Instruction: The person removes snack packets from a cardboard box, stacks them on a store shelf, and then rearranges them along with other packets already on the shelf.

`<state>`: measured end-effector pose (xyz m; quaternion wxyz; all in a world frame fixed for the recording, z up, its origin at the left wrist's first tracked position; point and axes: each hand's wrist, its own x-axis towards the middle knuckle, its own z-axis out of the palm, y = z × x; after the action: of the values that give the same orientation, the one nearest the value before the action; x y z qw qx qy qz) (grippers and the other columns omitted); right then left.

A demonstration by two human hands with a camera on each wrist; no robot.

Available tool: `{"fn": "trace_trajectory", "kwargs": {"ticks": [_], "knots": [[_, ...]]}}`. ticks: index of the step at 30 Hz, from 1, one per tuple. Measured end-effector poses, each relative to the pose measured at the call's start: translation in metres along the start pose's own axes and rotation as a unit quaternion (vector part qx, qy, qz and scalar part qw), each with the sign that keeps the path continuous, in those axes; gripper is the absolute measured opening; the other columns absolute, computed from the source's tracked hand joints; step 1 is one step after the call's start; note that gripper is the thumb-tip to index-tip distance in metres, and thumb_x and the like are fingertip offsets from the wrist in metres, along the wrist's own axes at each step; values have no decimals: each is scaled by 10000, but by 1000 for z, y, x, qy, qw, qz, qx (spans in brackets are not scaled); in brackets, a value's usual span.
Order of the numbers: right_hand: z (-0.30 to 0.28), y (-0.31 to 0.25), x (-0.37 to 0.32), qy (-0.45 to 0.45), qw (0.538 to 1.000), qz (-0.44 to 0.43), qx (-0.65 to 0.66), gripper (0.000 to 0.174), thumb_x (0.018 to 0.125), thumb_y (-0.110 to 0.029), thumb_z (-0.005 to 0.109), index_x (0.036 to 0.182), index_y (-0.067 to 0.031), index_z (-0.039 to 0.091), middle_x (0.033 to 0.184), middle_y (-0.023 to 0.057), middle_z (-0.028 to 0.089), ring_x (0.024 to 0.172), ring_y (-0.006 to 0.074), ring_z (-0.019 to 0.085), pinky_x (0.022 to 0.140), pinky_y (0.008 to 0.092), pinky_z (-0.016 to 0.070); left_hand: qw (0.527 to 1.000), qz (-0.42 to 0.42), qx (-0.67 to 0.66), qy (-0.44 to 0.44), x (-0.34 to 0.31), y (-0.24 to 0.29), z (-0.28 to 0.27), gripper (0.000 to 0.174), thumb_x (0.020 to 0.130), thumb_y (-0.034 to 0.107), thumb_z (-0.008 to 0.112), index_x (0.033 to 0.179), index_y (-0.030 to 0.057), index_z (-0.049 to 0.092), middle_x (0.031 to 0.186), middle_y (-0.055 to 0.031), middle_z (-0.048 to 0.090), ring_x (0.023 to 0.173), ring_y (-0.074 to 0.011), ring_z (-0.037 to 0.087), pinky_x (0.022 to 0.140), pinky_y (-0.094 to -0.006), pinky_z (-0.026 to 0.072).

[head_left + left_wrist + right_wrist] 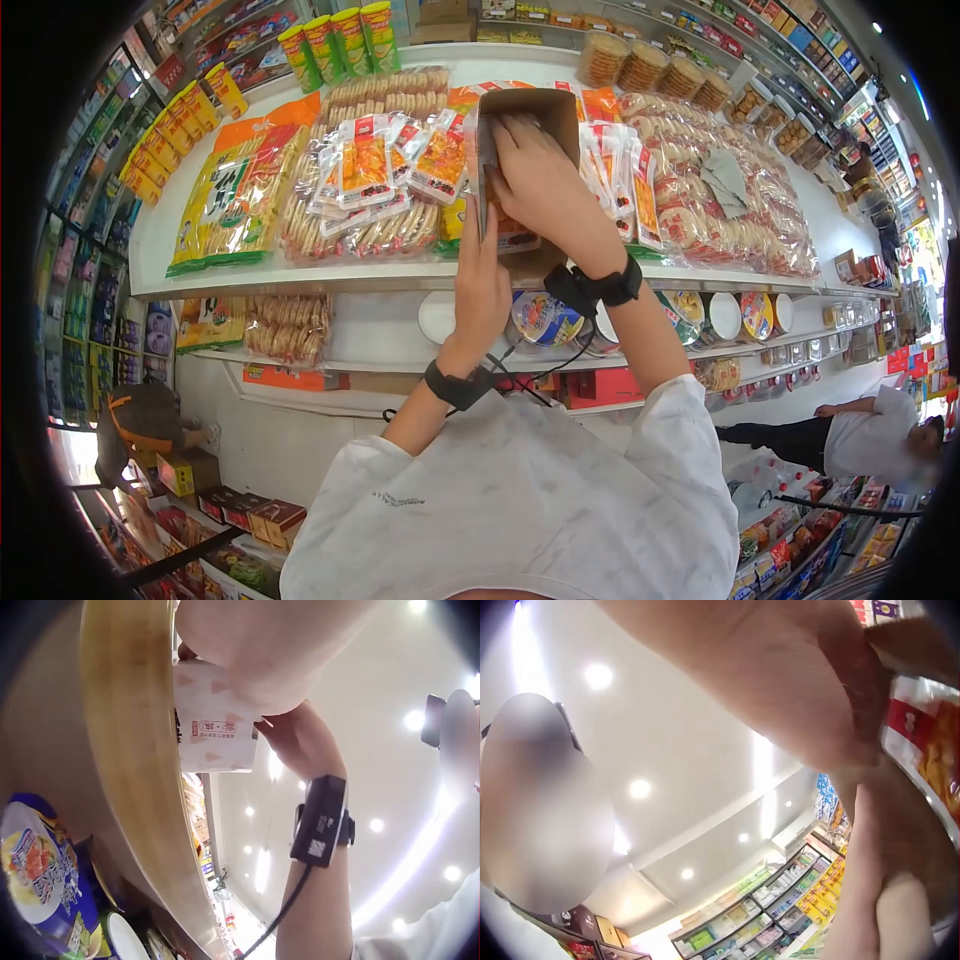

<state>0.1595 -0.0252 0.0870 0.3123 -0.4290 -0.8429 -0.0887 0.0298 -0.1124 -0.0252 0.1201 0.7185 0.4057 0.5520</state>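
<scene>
A cardboard box (553,104) with its top open stands at the front of the white display shelf. Its outer side, white with pink marks and red print, shows in the left wrist view as a printed box wall (217,739). My right hand (548,190) reaches down into the box, and I cannot tell whether its fingers hold anything. My left hand (482,295) rests against the box's near left side, fingers straight. Beside the right hand, a red and orange snack packet (930,739) shows at the right edge of the right wrist view.
Orange snack packets (365,165) lie left of the box on bagged biscuits. Yellow noodle-like bags (235,190) lie farther left, and bagged round crackers (690,210) spread to the right. Tubs (545,318) line the lower shelf. A person (875,430) is at the right.
</scene>
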Motion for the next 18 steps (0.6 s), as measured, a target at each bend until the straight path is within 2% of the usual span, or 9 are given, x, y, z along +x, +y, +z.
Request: {"fn": "trace_trajectory", "kwargs": {"ticks": [5,8,11,17,18], "knots": [[12,5,-2,-64,996,2,-59,560,910,-189,701,1375,94,570,1428,315,585,1366,474,539,1144,501,465,1000,15,-18,-6,-2,0,-3,822,827,-193,468,1627,-27,369,1706,-324,250,1549,-515,317,1225,-498,348],[9,5,-1,-78,996,17,-26,522,908,-191,701,1338,83,590,1390,302,603,1329,474,556,1141,507,466,1000,4,-18,-7,1,-3,-2,829,820,-197,467,1626,-24,374,1706,-320,254,1552,-506,320,1229,-495,344],[8,3,1,-20,999,-12,-46,515,904,-200,701,1329,74,601,1334,287,624,1275,457,584,1129,506,473,1000,-6,-19,-12,0,-1,-3,829,820,-198,465,1625,-21,379,1706,-315,258,1551,-503,323,1229,-494,343],[7,-5,2,6,998,5,-68,468,907,-209,688,1269,81,624,1235,267,665,1203,427,631,1099,498,494,1000,4,-11,-16,-5,-5,-4,807,829,-191,455,1618,-38,377,1708,-313,255,1543,-512,328,1214,-502,366],[5,-9,1,5,997,11,-76,458,907,-210,688,1253,82,628,1212,269,673,1183,429,641,1090,497,499,1000,-1,-14,-19,-7,-5,-4,763,861,-175,437,1612,-57,369,1689,-316,291,1538,-516,331,1217,-505,356]]}}
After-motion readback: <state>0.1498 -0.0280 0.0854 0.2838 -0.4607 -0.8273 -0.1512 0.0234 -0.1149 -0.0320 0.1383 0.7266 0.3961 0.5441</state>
